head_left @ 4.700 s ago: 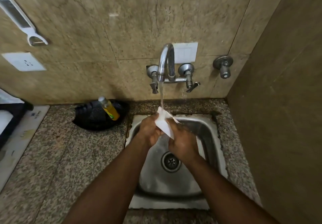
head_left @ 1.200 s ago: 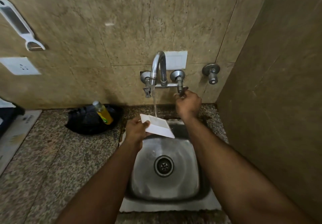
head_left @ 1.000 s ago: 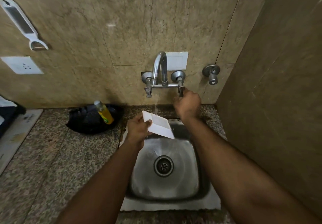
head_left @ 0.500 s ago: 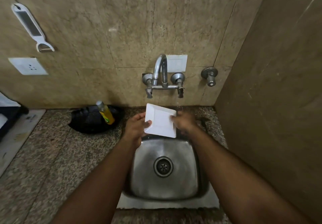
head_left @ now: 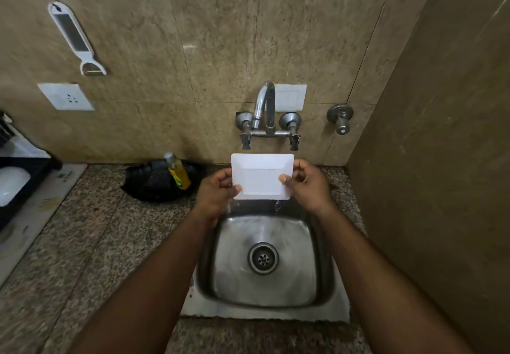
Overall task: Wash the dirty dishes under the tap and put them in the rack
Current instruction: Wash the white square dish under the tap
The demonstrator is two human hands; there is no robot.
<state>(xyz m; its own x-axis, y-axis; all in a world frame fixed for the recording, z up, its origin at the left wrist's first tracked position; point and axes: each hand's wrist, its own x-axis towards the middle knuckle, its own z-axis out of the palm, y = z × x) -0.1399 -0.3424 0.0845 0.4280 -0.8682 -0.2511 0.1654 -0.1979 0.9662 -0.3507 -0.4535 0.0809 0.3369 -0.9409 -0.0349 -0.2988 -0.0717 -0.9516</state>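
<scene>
You hold the white plate (head_left: 262,176) between both hands, above the back edge of the sink (head_left: 265,265), below the tap (head_left: 266,111). Left hand (head_left: 218,192) pinches its left edge, right hand (head_left: 306,184) its right edge; thumbs on the face, other fingers curled behind. Long axis runs left to right, face tilted up toward you. Water drips from the lower right corner.

The rack (head_left: 16,177) lies far left on the desk (head_left: 91,243), cut off by the frame; left hand is nearer. Free slots: cannot tell.
</scene>
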